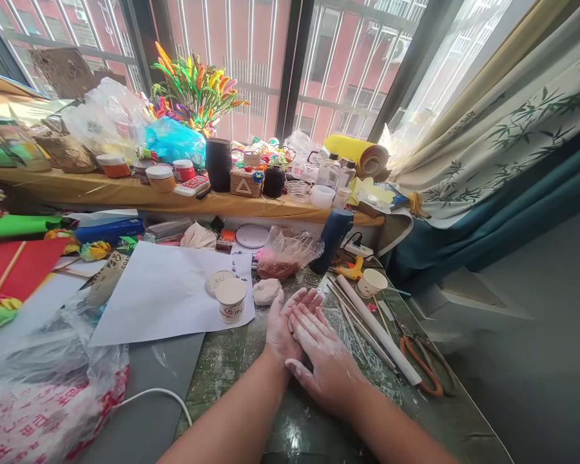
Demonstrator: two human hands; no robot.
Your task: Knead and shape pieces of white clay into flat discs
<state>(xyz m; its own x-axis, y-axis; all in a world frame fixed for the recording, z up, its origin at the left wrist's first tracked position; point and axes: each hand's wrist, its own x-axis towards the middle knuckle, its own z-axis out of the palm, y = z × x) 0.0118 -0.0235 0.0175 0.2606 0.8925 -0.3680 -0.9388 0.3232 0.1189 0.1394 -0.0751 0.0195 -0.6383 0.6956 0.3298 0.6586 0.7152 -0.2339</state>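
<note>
My left hand [281, 330] lies palm up above the table, its fingers stretched forward. Laid flat across it is my right hand [325, 361], palm down with the thumb apart. A small piece of pale clay [290, 327] shows at the edge between the two palms; most of it is hidden. White powder coats both hands. Just beyond my left fingers rests a rounded lump of pale clay [267, 292]. A paper cup [232, 308] filled to the rim with a pale material stands on a white sheet [167, 296], with a pale disc [221, 281] behind it.
To the right lie a long roller [381, 332], thin sticks [352, 325], orange-handled scissors [423, 367], another paper cup [371, 282] and a yellow glue gun [350, 269]. A bag of reddish-brown material [280, 261] and a dark blue cylinder [332, 240] stand behind. Plastic wrapping [43, 386] covers the left.
</note>
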